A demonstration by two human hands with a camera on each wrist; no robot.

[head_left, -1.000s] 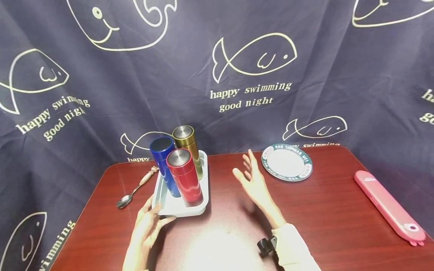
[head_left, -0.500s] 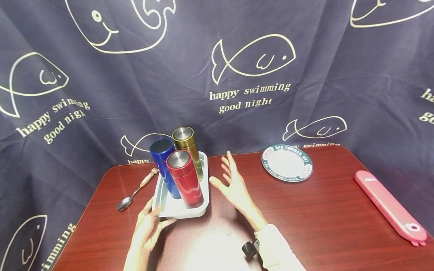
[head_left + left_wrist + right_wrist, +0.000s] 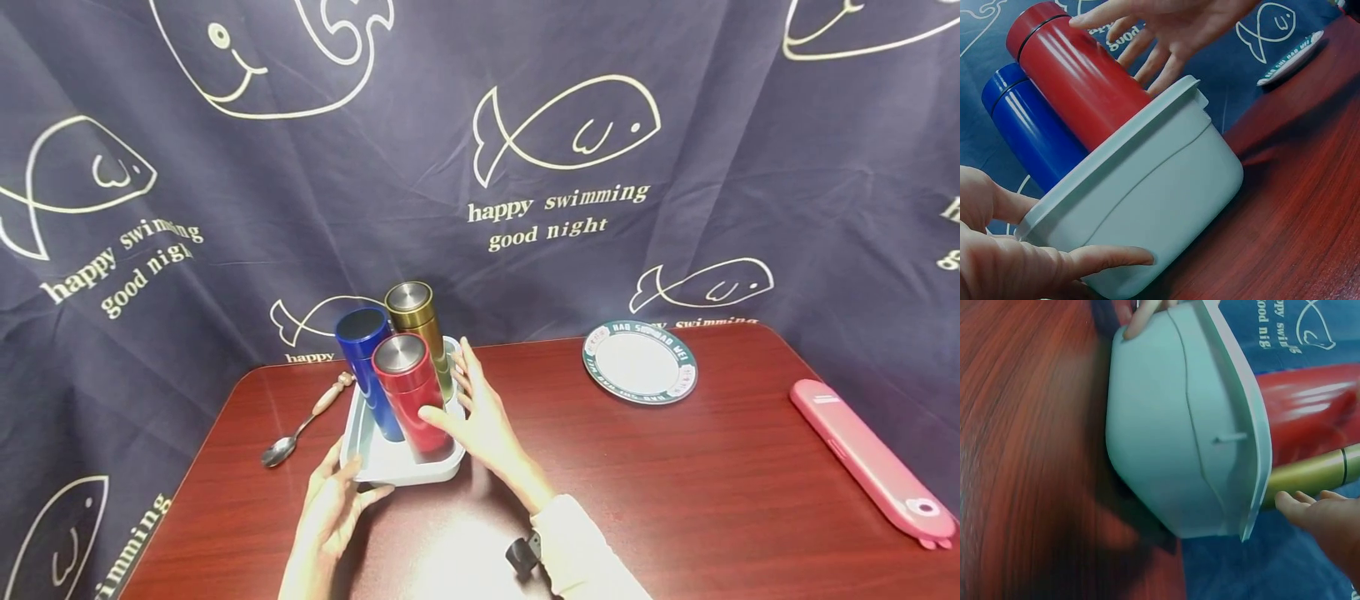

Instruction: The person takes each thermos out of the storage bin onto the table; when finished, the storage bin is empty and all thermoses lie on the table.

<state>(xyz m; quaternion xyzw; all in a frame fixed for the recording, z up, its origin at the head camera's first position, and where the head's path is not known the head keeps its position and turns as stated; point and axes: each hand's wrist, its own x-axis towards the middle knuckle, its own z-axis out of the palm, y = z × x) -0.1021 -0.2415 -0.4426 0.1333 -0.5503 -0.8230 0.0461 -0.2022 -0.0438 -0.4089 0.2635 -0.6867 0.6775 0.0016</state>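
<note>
One dark blue curtain (image 3: 480, 167) printed with fish outlines is hanging behind everything, and one red-brown table (image 3: 675, 483) is standing in front of it. On the table, one pale grey tub (image 3: 390, 467) is sitting left of centre, and three flasks are standing upright inside it: one blue flask (image 3: 367, 367) at the left, one gold flask (image 3: 417, 321) at the back, and one red flask (image 3: 408, 392) at the front. One long pink case (image 3: 870, 458) is lying near the right edge, well apart from the tub. One round plate (image 3: 639, 362) with a green rim is resting toward the back right. One spoon (image 3: 300, 429) with a pale handle is lying just left of the tub.

Two hands are working at the tub. The left hand (image 3: 330, 508) is resting against the tub's near left corner, its fingers straight and its thumb (image 3: 1107, 256) lying flat along the wall, gripping nothing. The right hand (image 3: 472, 412) is hovering at the tub's right side with its fingers spread and nearly straight; its fingertips (image 3: 1085, 20) are reaching the red flask, though actual contact is hard to tell, and nothing is being clasped.
</note>
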